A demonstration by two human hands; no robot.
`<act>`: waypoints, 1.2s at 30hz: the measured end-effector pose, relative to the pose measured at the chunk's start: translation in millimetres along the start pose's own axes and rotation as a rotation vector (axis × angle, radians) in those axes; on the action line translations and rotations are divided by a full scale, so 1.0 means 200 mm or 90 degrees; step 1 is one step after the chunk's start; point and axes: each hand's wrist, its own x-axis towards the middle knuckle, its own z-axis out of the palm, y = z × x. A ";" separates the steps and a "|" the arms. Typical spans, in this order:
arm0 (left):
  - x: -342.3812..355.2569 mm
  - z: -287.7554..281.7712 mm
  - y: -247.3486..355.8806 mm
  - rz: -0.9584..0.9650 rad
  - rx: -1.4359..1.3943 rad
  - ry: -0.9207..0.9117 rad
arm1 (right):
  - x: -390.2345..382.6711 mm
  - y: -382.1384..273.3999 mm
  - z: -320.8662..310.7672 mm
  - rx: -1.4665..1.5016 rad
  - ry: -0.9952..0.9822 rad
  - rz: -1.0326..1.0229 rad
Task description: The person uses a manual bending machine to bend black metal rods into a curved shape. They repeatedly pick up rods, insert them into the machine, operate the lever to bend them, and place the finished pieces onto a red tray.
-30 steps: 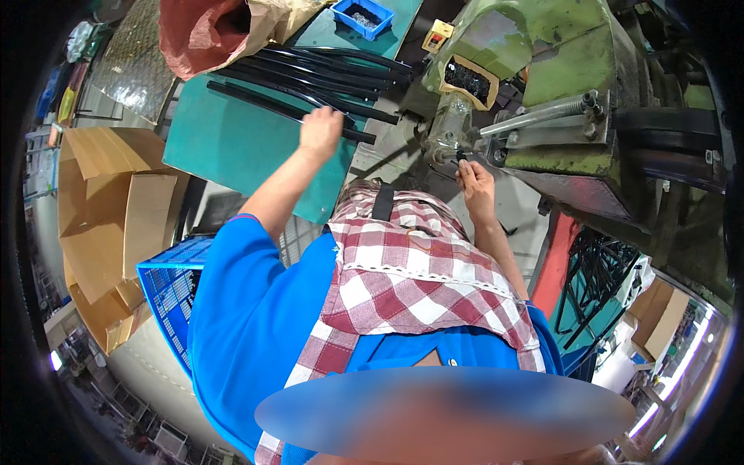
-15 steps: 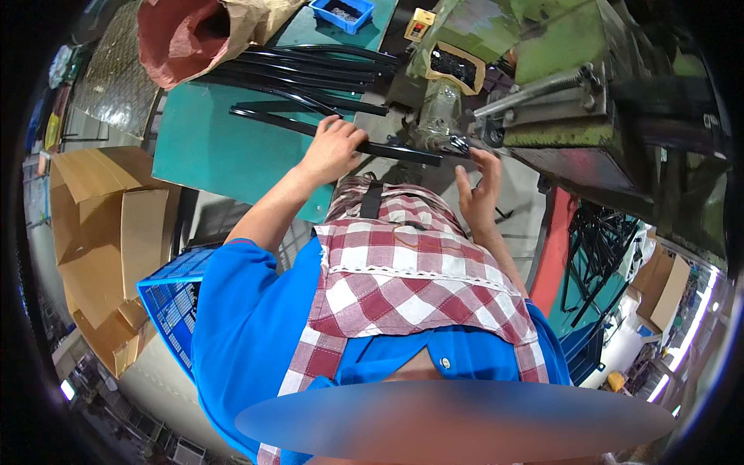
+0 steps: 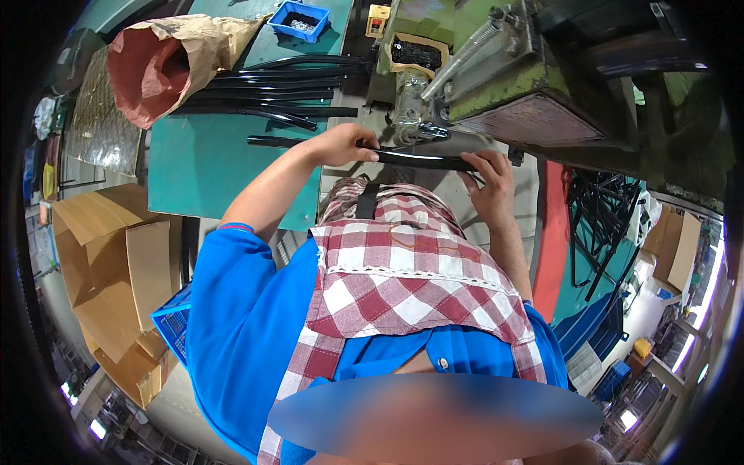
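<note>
Beyond the apron [image 3: 422, 267], the left hand [image 3: 347, 146] curls around a black tube [image 3: 422, 160] mid-length; the right hand [image 3: 491, 183] pinches its end.

Bright centre, glaring lights [image 3: 628, 421] lower right, glints on black tube [image 3: 422, 160], blurred oval [image 3: 434, 418] below, dark curved rim

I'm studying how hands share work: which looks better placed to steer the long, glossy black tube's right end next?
Probably the right hand: it meets the glossy black tube at that end, near the bulky green metal machine. The left hand grips around mid-length, so it likely steers that end less directly.
</note>
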 end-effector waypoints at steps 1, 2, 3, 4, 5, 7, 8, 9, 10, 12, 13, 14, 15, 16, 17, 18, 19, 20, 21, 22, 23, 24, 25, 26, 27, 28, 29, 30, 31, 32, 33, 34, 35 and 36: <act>0.03 -0.02 0.03 -0.053 0.006 -0.038 | -0.02 0.03 0.00 0.022 -0.001 0.042; 0.04 -0.03 0.07 -0.060 0.000 -0.023 | -0.03 0.06 -0.01 0.028 0.010 0.052; 0.06 -0.06 0.14 -0.074 0.024 -0.040 | -0.04 0.07 -0.02 0.032 0.022 0.062; 0.07 -0.08 0.19 -0.088 0.047 -0.056 | -0.04 0.08 -0.03 0.036 0.033 0.072; 0.08 -0.09 0.20 -0.071 0.046 -0.059 | -0.04 0.10 -0.04 0.041 0.033 0.082; 0.09 -0.10 0.21 -0.039 0.045 -0.062 | -0.06 0.17 -0.05 0.029 0.016 0.099; 0.09 -0.10 0.22 -0.035 0.031 -0.054 | -0.06 0.20 -0.06 0.021 0.008 0.109; 0.09 -0.10 0.23 -0.032 0.017 -0.046 | -0.06 0.21 -0.08 0.039 -0.021 0.136; 0.09 -0.10 0.24 -0.029 0.004 -0.038 | -0.06 0.22 -0.10 0.027 -0.016 0.133; 0.08 -0.07 0.22 -0.002 0.007 0.002 | -0.08 0.22 -0.09 0.009 -0.005 0.131; 0.07 -0.06 0.22 0.024 0.023 0.036 | -0.09 0.21 -0.10 0.007 -0.022 0.184; 0.08 -0.05 0.23 0.054 0.038 0.068 | -0.08 0.21 -0.11 -0.004 -0.014 0.160; 0.12 -0.03 0.17 0.113 0.024 0.120 | -0.07 0.23 -0.12 -0.015 -0.005 0.136; 0.15 -0.05 0.15 0.125 0.078 0.125 | -0.06 0.25 -0.12 -0.026 0.004 0.113; 0.16 -0.07 0.17 0.139 0.131 0.130 | -0.05 0.29 -0.12 -0.026 -0.029 0.116; 0.16 -0.08 0.19 0.153 0.184 0.135 | -0.05 0.30 -0.11 -0.031 -0.025 0.117; 0.15 -0.10 0.22 0.174 0.099 0.147 | -0.06 0.32 -0.11 -0.035 -0.020 0.119; 0.12 -0.11 0.26 0.162 0.121 0.134 | -0.07 0.32 -0.09 -0.038 -0.016 0.121; 0.11 -0.13 0.29 0.150 0.142 0.119 | -0.07 0.33 -0.08 -0.055 0.004 0.126; 0.09 -0.15 0.33 0.139 0.163 0.105 | -0.08 0.33 -0.07 -0.072 0.023 0.131; 0.06 -0.18 0.40 0.106 0.201 0.079 | -0.08 0.33 -0.06 -0.089 0.043 0.135; 0.08 -0.17 0.36 0.119 0.164 0.076 | -0.08 0.33 -0.06 -0.079 0.035 0.144; 0.11 -0.16 0.28 0.132 0.127 0.074 | -0.08 0.33 -0.06 -0.068 0.029 0.153; 0.12 -0.15 0.24 0.144 0.091 0.074 | -0.08 0.33 -0.05 -0.056 0.022 0.161; 0.12 -0.14 0.21 0.155 0.084 0.080 | -0.08 0.33 -0.05 -0.045 0.021 0.155; 0.12 -0.13 0.18 0.167 0.077 0.086 | -0.09 0.34 -0.04 -0.034 0.020 0.149; 0.11 -0.13 0.18 0.178 0.069 0.092 | -0.08 0.34 -0.04 -0.024 0.018 0.144; 0.10 -0.13 0.19 0.201 0.121 0.098 | -0.08 0.34 -0.05 -0.030 0.022 0.135; 0.08 -0.12 0.20 0.224 0.173 0.104 | -0.07 0.34 -0.07 -0.036 0.026 0.125; 0.06 -0.11 0.22 0.246 0.226 0.109 | -0.06 0.33 -0.09 -0.043 0.030 0.116; 0.03 -0.12 0.29 0.219 0.248 0.119 | -0.06 0.32 -0.11 -0.042 0.028 0.127; 0.02 -0.11 0.28 0.216 0.232 0.140 | -0.06 0.31 -0.13 -0.040 0.027 0.137; 0.01 -0.11 0.28 0.214 0.216 0.161 | -0.05 0.30 -0.15 -0.039 0.027 0.148; 0.00 -0.11 0.28 0.212 0.200 0.181 | -0.04 0.29 -0.16 -0.033 0.010 0.142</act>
